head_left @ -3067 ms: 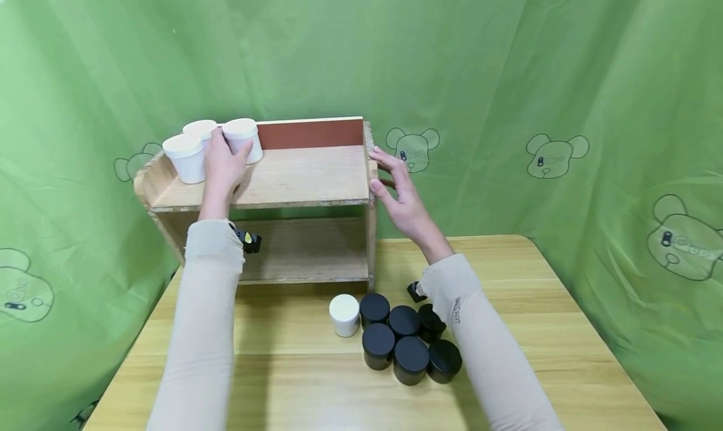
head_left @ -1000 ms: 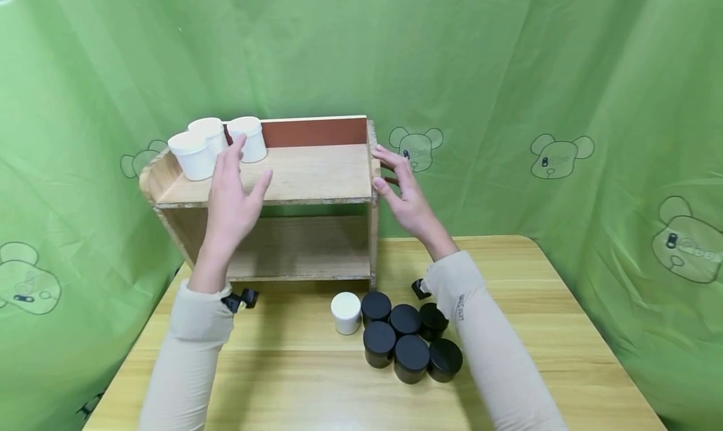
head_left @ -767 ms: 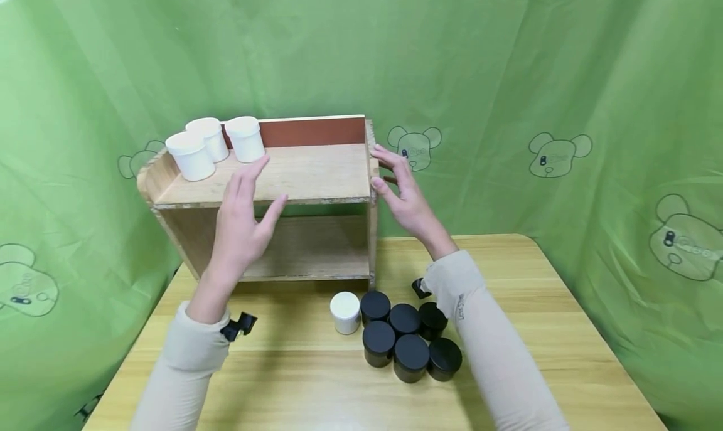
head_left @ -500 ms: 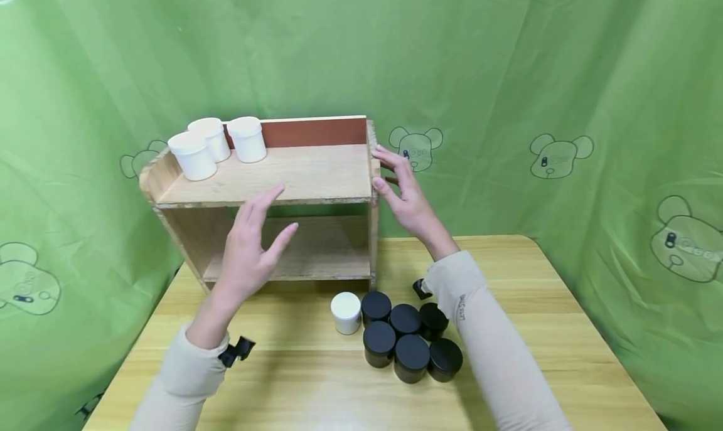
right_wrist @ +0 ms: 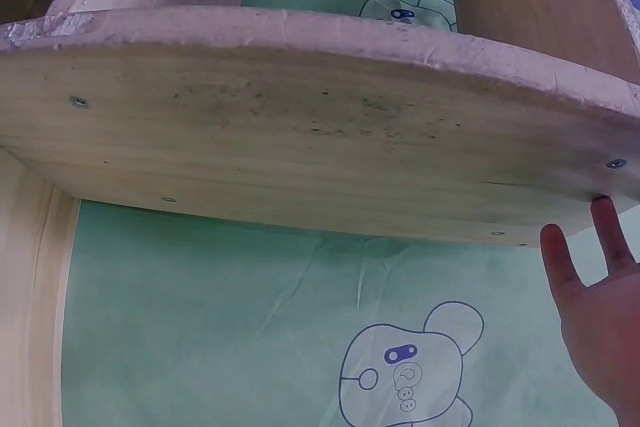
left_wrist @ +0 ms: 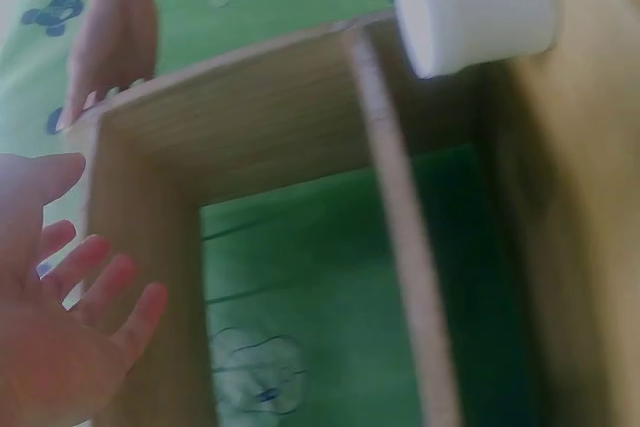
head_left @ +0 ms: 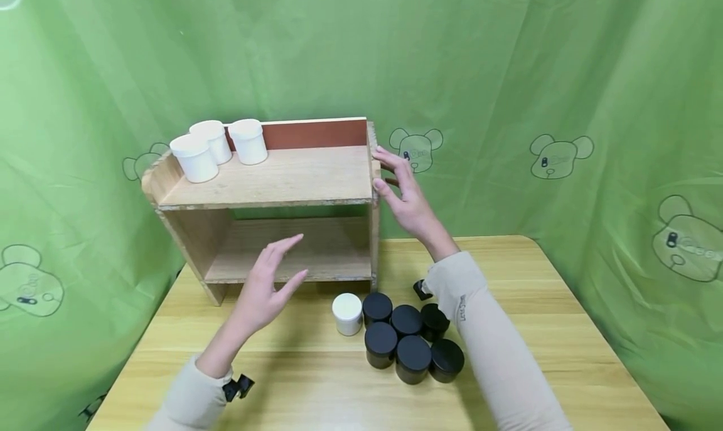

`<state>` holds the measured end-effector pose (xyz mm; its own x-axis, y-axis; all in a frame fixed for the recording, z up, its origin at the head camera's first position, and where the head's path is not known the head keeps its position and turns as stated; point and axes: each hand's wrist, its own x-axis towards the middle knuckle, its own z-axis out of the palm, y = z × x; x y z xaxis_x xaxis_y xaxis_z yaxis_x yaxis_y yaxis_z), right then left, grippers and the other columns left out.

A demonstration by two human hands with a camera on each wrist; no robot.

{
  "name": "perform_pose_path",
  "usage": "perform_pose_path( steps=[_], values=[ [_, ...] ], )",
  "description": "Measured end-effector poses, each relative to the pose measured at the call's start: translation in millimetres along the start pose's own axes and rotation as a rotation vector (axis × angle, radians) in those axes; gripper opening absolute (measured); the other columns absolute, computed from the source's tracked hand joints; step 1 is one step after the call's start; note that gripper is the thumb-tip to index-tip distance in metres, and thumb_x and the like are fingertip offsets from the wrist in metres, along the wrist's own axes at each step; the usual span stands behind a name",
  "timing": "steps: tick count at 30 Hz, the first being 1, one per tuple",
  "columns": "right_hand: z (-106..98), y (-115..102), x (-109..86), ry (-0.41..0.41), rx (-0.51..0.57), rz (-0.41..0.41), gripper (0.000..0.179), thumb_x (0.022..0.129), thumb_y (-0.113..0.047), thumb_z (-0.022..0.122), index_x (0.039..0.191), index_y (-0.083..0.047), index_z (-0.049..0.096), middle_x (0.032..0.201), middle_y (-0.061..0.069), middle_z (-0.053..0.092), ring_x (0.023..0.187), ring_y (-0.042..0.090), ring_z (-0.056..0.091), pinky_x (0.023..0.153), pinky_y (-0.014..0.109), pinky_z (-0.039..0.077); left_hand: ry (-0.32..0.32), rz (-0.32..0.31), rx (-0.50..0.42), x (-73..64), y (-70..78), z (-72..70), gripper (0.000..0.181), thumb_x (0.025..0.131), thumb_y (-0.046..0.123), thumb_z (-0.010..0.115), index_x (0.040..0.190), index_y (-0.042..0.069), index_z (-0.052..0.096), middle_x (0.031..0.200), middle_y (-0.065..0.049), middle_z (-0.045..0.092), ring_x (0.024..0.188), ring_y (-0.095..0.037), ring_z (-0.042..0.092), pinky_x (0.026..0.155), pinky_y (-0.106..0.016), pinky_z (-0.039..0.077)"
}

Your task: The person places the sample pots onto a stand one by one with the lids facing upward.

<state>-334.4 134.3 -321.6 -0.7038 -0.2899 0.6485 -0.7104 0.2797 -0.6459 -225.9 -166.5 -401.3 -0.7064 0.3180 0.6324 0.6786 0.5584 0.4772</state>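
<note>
Three white lidded jars [head_left: 194,160] stand at the left end of the wooden shelf's upper board. Another white jar [head_left: 347,315] stands on the table, and it also shows in the left wrist view as a white jar [left_wrist: 480,12] lying sideways in the picture. My left hand [head_left: 264,294] is in the air before the lower shelf, to the left of that jar, fingers spread and holding nothing. At the wooden shelf [head_left: 265,203]'s right side panel, my right hand [head_left: 408,200] rests its fingertips against the wood. Black lidded jars [head_left: 413,354] crowd beside the lone white one.
The wooden table [head_left: 542,330] carries the two-tier shelf at its back left. A green curtain [head_left: 480,73] with bear prints hangs behind and at both sides. My right forearm passes just right of the several black jars. Black wrist cameras [head_left: 238,387] sit at both cuffs.
My left hand has left the white jars on the upper board and come down toward the table, its fingers spread. The right hand stays at the side panel.
</note>
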Motion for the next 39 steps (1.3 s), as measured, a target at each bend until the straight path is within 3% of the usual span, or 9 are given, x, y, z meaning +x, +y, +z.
perform_pose_path(
  steps=[10,17,24,30,39],
  values=[
    [1,-1,2.1,0.003,0.022,-0.014,0.051,0.107,-0.013,0.053,0.156,-0.019,0.038,0.169,0.005,0.028,0.148,0.031,0.038,0.12,0.055,0.037,-0.179,-0.099,-0.046,-30.8,-14.2,51.0,0.066,0.097,0.026,0.074,0.156,0.017,0.045,0.149,-0.006,0.056,0.135,-0.028,0.055,0.115,-0.055,0.045],
    [-1,1,2.9,0.009,0.007,-0.018,0.051,0.108,-0.013,0.053,0.156,-0.02,0.038,0.169,0.004,0.028,0.148,0.029,0.039,0.12,0.053,0.038,-0.323,-0.212,-0.078,-47.9,-24.0,86.1,0.068,0.098,0.028,0.073,0.157,0.019,0.042,0.147,-0.008,0.056,0.136,-0.03,0.054,0.113,-0.056,0.046],
    [1,1,1.9,0.005,0.005,-0.009,0.051,0.107,-0.013,0.052,0.156,-0.018,0.038,0.169,0.008,0.027,0.149,0.03,0.038,0.121,0.054,0.037,-0.369,-0.291,-0.146,-59.6,-39.8,107.1,0.074,0.094,0.031,0.077,0.158,0.019,0.04,0.145,-0.008,0.055,0.133,-0.032,0.056,0.108,-0.053,0.051],
    [2,0,2.1,0.007,0.017,-0.006,0.052,0.107,-0.01,0.052,0.157,-0.015,0.037,0.169,0.009,0.026,0.149,0.033,0.037,0.12,0.057,0.037,-0.392,-0.354,-0.198,-59.2,-51.1,119.2,0.08,0.092,0.032,0.08,0.158,0.014,0.039,0.149,-0.012,0.052,0.131,-0.035,0.058,0.109,-0.056,0.049],
    [1,1,0.1,0.004,0.015,-0.021,0.051,0.108,-0.015,0.052,0.157,-0.022,0.038,0.169,0.0,0.027,0.149,0.029,0.038,0.12,0.056,0.038,-0.388,-0.328,-0.265,-57.5,-55.7,131.8,0.073,0.09,0.022,0.082,0.151,0.004,0.045,0.146,-0.017,0.055,0.136,-0.037,0.053,0.116,-0.059,0.042]
  ],
)
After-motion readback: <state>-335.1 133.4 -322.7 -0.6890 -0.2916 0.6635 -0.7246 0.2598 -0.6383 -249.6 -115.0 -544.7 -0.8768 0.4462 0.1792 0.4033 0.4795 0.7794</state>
